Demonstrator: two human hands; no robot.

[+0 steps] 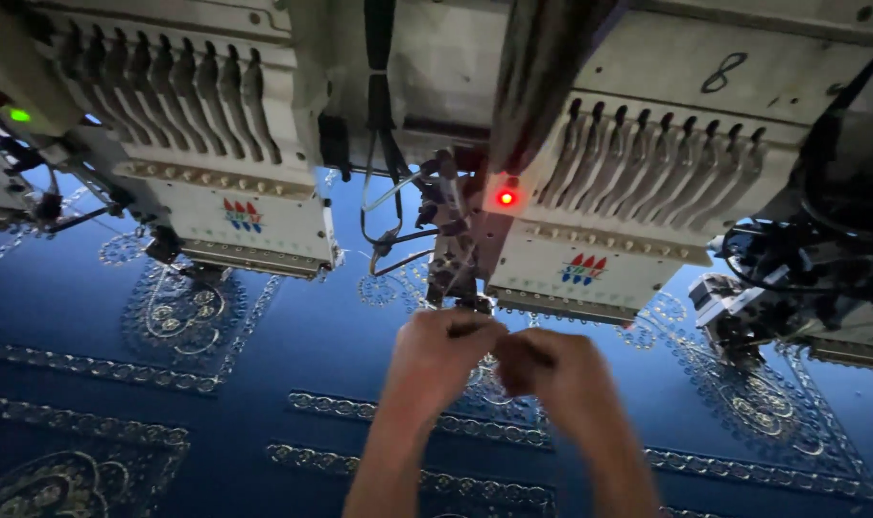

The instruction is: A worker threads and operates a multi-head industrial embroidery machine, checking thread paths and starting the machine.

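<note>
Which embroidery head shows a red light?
The right-hand embroidery head, just above both hands: its lamp glows red, while the left-hand head shows no red light.

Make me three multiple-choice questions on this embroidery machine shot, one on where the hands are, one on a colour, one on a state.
1. Where are the two hands?
A. Under the gap between the two machine heads
B. On the far left head
C. Flat on the cloth at the bottom edge

2. What colour is the cloth?
A. White
B. Deep blue
C. Red

3. The round lamp on the right machine head is
A. dark
B. lit green
C. lit red

Answers:
1 A, the left hand and right hand meet below the gap, close under the needle area.
2 B, the cloth is deep blue with pale stitched patterns.
3 C, the lamp glows red.
</note>
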